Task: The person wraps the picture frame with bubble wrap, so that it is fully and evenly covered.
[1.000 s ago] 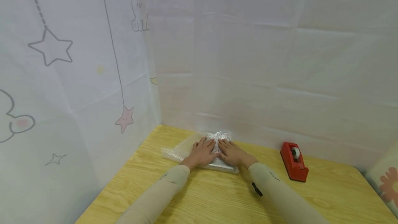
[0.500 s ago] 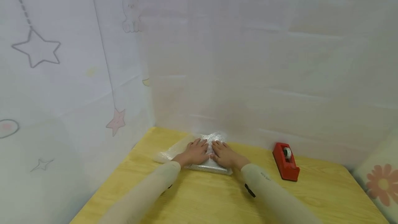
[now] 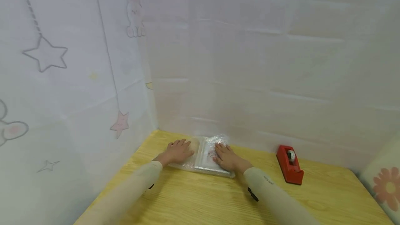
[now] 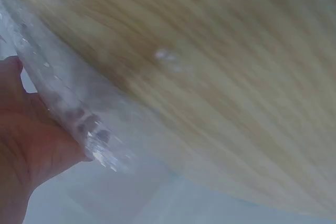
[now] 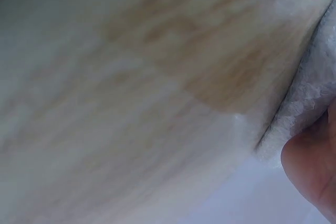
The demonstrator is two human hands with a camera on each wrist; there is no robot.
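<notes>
A flat rectangular thing with a pale, silvery border (image 3: 204, 157), much like a picture frame, lies on the table near the back wall. Clear bubble wrap (image 3: 194, 144) covers it and spreads to its left. My left hand (image 3: 178, 151) rests on the wrap left of the frame, fingers extended. On the frame's right part lies my right hand (image 3: 228, 157), its fingers stretched out over the wrap. The left wrist view shows the wrap's edge (image 4: 79, 98) beside the palm. In the right wrist view, the wrapped edge (image 5: 302, 95) appears by part of the hand.
A red tape dispenser (image 3: 290, 165) with a white roll stands on the wood-grain table (image 3: 200, 200), to the right of my right hand. White printed sheets (image 3: 237, 79) hang behind the table and along its left side.
My left hand has slid left, away from the right hand, and the wrap's left part now lies flatter. More of the frame shows between the hands. My right hand stays on its right part.
</notes>
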